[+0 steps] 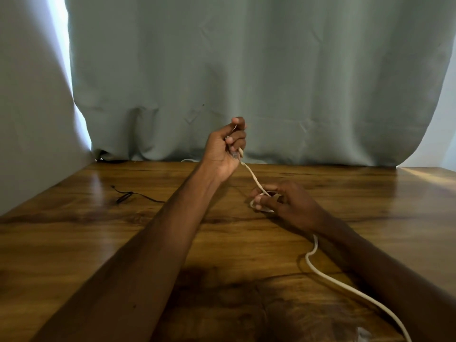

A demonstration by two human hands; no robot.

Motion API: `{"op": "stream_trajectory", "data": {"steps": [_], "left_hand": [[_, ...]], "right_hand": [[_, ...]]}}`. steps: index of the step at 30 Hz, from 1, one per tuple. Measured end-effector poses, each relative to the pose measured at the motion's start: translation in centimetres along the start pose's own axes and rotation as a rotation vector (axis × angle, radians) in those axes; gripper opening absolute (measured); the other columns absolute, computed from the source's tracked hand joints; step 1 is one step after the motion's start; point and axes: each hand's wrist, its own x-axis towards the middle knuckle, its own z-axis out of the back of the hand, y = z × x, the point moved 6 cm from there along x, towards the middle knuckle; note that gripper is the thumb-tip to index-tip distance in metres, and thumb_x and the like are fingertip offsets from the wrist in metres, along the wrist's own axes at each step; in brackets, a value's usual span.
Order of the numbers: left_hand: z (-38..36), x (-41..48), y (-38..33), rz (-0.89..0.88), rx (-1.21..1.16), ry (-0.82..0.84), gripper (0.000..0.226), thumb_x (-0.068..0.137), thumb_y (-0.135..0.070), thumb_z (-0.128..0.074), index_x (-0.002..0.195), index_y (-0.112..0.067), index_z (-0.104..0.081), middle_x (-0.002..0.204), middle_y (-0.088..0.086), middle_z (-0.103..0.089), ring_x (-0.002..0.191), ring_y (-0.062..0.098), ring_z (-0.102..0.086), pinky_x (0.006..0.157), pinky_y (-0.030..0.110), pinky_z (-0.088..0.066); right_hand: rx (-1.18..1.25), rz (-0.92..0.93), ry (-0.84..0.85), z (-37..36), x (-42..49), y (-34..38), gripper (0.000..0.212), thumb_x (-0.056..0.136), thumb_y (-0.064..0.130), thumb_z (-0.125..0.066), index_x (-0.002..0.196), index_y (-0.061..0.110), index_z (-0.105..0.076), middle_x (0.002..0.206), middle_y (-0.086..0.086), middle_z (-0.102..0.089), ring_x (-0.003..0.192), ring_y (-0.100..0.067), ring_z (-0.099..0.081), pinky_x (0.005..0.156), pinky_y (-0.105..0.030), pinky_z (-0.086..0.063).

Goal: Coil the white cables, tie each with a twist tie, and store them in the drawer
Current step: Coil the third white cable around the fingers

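Above wooden table [98, 233]: L hand [223, 150] raised, fist gripping white cable [254, 180]; R hand [283, 201] low, pinching loop.

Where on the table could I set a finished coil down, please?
The table is bare far right, between the curtain and the right hand, and near left, in front of the black wire. The middle is crowded: the left hand and right hand hold the cable, whose tail runs off near right.
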Motion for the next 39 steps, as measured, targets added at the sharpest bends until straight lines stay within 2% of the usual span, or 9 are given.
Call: {"op": "stream_trajectory", "data": {"steps": [4, 8, 14, 16, 19, 25, 30, 34, 39], "left_hand": [[0.4, -0.1, -0.5, -0.037, 0.083, -0.052, 0.026, 0.104, -0.002, -0.035, 0.13, -0.001, -0.03, 0.071, -0.005, -0.063, 0.037, 0.005, -0.035, 0.035, 0.016, -0.027], [1.4, 0.3, -1.7, -0.087, 0.081, -0.092, 0.024, 0.105, -0.003, -0.034, 0.128, -0.001, -0.031, 0.07, -0.005, -0.064, 0.036, 0.005, -0.034, 0.033, 0.017, -0.028], [1.9, -0.1, -1.8, -0.112, 0.169, -0.123, 0.021, 0.106, -0.005, -0.035, 0.127, -0.002, -0.032, 0.071, -0.007, -0.064, 0.036, 0.005, -0.034, 0.034, 0.016, -0.027], [1.5, -0.3, -1.6, -0.106, 0.22, -0.096, 0.023, 0.106, -0.006, -0.036, 0.128, -0.002, -0.033, 0.072, -0.007, -0.064, 0.037, 0.005, -0.033, 0.034, 0.015, -0.026], [0.3, -0.7, -0.2, -0.023, 0.31, -0.02, 0.025, 0.105, -0.008, -0.038, 0.129, -0.002, -0.036, 0.07, -0.009, -0.06, 0.035, 0.005, -0.033, 0.034, 0.016, -0.022], [-1.0, -1.7, 4.2, 0.171, 0.442, 0.02, 0.033, 0.11, -0.016, -0.033, 0.134, 0.004, -0.044, 0.065, -0.01, -0.056, 0.034, 0.004, -0.032, 0.04, 0.02, -0.011], [-1.4, -1.6, 5.2, 0.207, 0.418, 0.073, 0.052, 0.11, -0.02, -0.036, 0.147, 0.016, -0.034, 0.067, -0.011, -0.052, 0.035, 0.005, -0.031, 0.046, 0.018, -0.027], [-2.1, -2.0, 6.6, 0.282, 0.397, 0.085, 0.046, 0.111, -0.023, -0.034, 0.14, 0.011, -0.045, 0.061, -0.012, -0.05, 0.033, 0.004, -0.035, 0.037, 0.015, -0.021], [-4.1, -3.2, 8.9, 0.516, 0.296, 0.299, 0.033, 0.112, -0.029, -0.029, 0.116, -0.009, -0.056, 0.057, -0.012, -0.044, 0.034, 0.004, -0.029, 0.036, 0.018, -0.016]], "right_hand": [[0.226, -0.154, -0.024, 0.2, 0.0, -1.5, 0.022, 0.103, 0.019, -0.059, 0.119, 0.027, -0.072, 0.1, 0.002, -0.079, 0.088, -0.015, -0.075, 0.067, -0.024, -0.061], [0.689, -0.298, -0.127, 1.7, -0.4, -3.2, 0.028, 0.105, 0.008, -0.052, 0.129, 0.006, -0.067, 0.116, -0.007, -0.077, 0.109, -0.016, -0.074, 0.07, -0.03, -0.064], [0.495, -0.52, -0.094, 1.6, -1.0, -5.5, 0.028, 0.106, 0.004, -0.049, 0.122, 0.01, -0.071, 0.108, -0.012, -0.078, 0.083, -0.01, -0.076, 0.056, -0.022, -0.059], [0.202, -0.423, -0.135, 2.3, -0.9, -5.3, 0.034, 0.1, -0.004, -0.056, 0.116, 0.017, -0.076, 0.097, -0.006, -0.079, 0.066, -0.003, -0.071, 0.052, -0.018, -0.054], [-0.132, -0.224, -0.13, 2.5, -0.6, -4.1, 0.036, 0.098, 0.002, -0.061, 0.119, 0.027, -0.076, 0.105, 0.006, -0.079, 0.089, -0.005, -0.072, 0.074, -0.018, -0.056], [0.033, -0.231, -0.14, 2.1, -0.5, -3.0, 0.052, 0.096, -0.004, -0.057, 0.137, 0.028, -0.063, 0.128, 0.013, -0.067, 0.113, -0.002, -0.064, 0.082, -0.012, -0.048], [0.555, -0.275, -0.21, 2.0, 0.0, -3.1, 0.036, 0.103, 0.004, -0.05, 0.132, 0.019, -0.065, 0.121, -0.006, -0.074, 0.107, -0.014, -0.07, 0.078, -0.017, -0.057], [0.392, -0.069, -0.414, 4.2, 0.5, -2.7, 0.028, 0.109, 0.019, -0.048, 0.13, 0.014, -0.065, 0.119, -0.006, -0.074, 0.114, -0.022, -0.069, 0.097, -0.038, -0.055], [0.26, -0.025, -0.569, 6.1, 0.2, -3.5, 0.027, 0.108, 0.019, -0.047, 0.111, 0.009, -0.073, 0.097, -0.018, -0.076, 0.093, -0.038, -0.073, 0.082, -0.059, -0.057]]}}
